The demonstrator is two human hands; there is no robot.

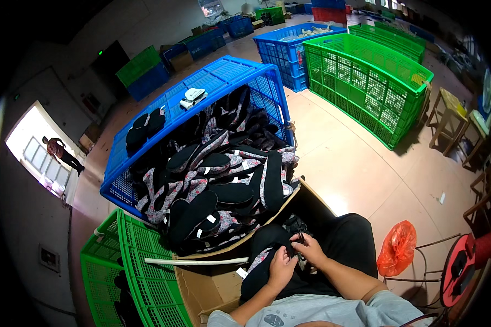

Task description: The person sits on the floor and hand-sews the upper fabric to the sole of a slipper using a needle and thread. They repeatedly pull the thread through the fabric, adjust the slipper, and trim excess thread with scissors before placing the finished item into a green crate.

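Over a workshop floor (360,174), lower centre, the left hand (282,268) grips a slipper (259,266) on the lap (348,240), likely for steadiness, the right hand (309,249) pinching a dark object (300,238).

Both forearms are bare and come up from the lower edge, elbows bent, to meet over the lap. The left forearm (259,301) slants up to the right; the right forearm (348,276), more of it showing, slants up to the left. The left hand (282,268) has its back up and its fingers curled. The right hand (309,250) sits just beside it, slightly farther forward, fingers bent inward toward the left. Both wrists look nearly straight. The fingertips are small and shadowed, so how firmly they close is hard to tell.
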